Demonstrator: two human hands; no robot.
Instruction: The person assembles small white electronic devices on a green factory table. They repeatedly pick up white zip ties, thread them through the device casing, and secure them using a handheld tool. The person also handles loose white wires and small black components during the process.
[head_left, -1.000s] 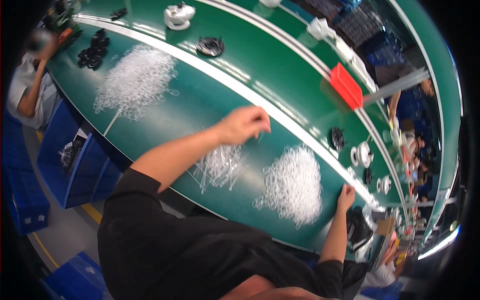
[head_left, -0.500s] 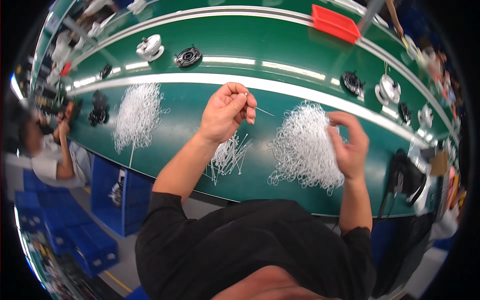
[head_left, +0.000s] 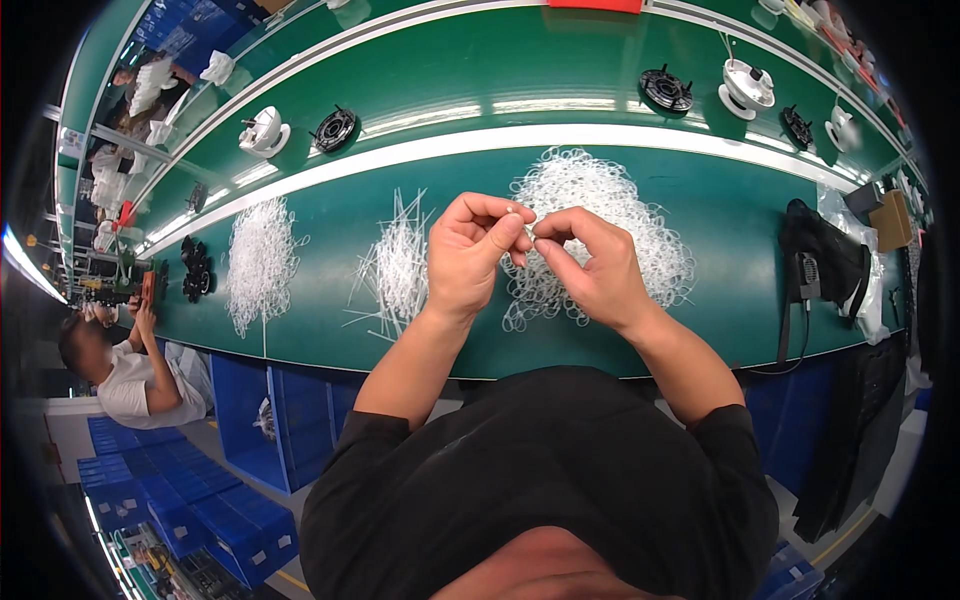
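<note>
My left hand [head_left: 462,255] is raised over the green table, its thumb and fingertips pinched on a thin white cable tie [head_left: 510,210]. Fingertip to fingertip with it, my right hand [head_left: 600,265] is closed in a pinch at the same tie; most of the tie is hidden by the fingers. Behind and around my right hand spreads a large heap of white looped ties [head_left: 590,185]. Left of my left hand lies a smaller bunch of straight white ties [head_left: 400,262]. A second looped heap [head_left: 262,262] sits farther left.
Beyond a white rail, black round parts [head_left: 666,90] and white domed housings [head_left: 747,88] stand on a green surface. A black bag [head_left: 825,255] lies at the right. At the far left sits another person [head_left: 145,375], near blue bins [head_left: 240,425].
My right hand has left the right side of the looped heap and come in to meet my left hand at the tie. The view has shifted too.
</note>
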